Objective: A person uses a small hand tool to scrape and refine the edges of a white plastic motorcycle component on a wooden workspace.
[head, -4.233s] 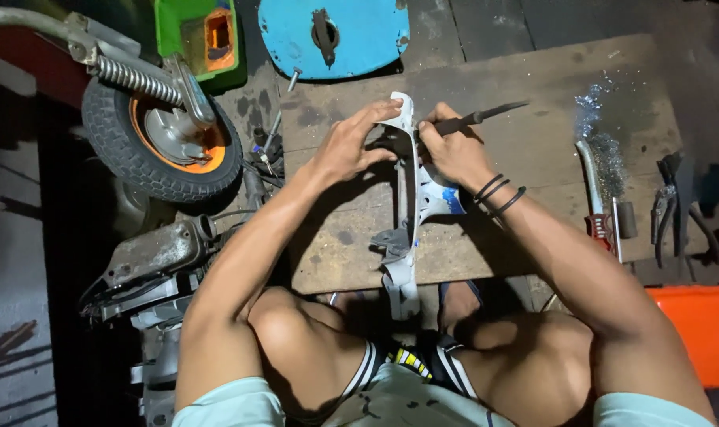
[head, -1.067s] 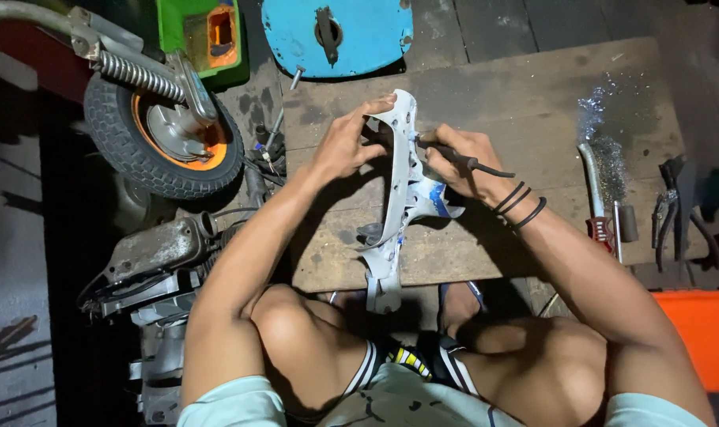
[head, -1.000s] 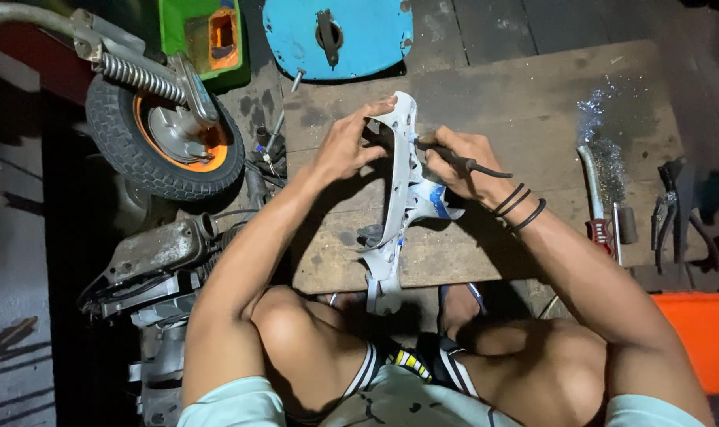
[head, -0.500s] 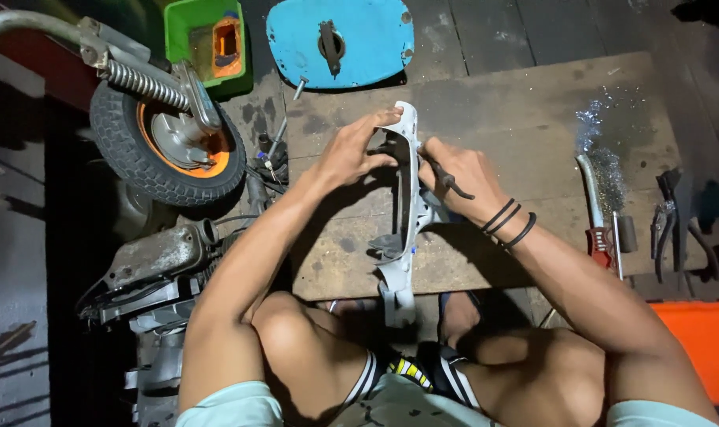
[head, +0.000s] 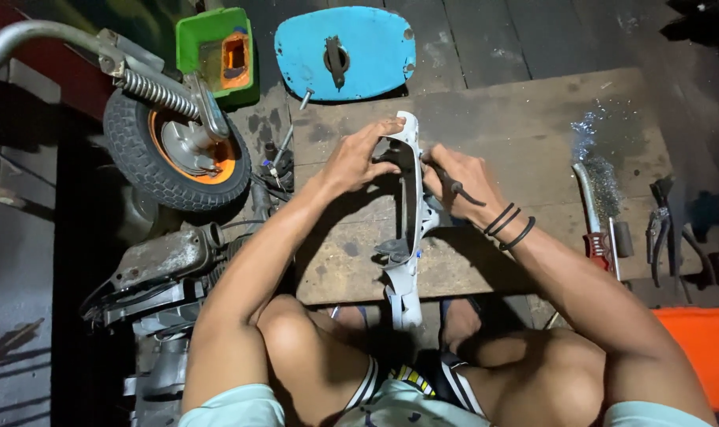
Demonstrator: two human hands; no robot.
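- On the wooden board (head: 525, 142) across my knees: white plastic scooter fairing panel (head: 407, 229), stood on edge, long axis running away from me, near end overhanging the board toward my lap.
- My left hand (head: 358, 158) is wrapped around the panel's far end, fingers over the top edge, thumb on the near side. Firm clamp, and it's the only thing stopping the panel from tipping.
- My right hand (head: 460, 178) is closed on a slim dark hand tool (head: 454, 187), tip at the panel's inner face near the top. Can't tell what the tip is seated in; my fingers cover it.
- To do this well, I reckon: keep the left clamp close to the tool point so the thin plastic doesn't flex, and push along the tool axis, not sideways.
- Slip risk: if the tip jumps it heads toward my left fingers. Keep them off the line of push.
- Light pressure looks safer; the panel's tabs seem brittle.
- Spare tools sit well right: red-handled tool (head: 592, 229), pliers (head: 658, 229). Blue cover (head: 367, 47) and wheel (head: 169, 158) lie beyond the board, clear of the work.
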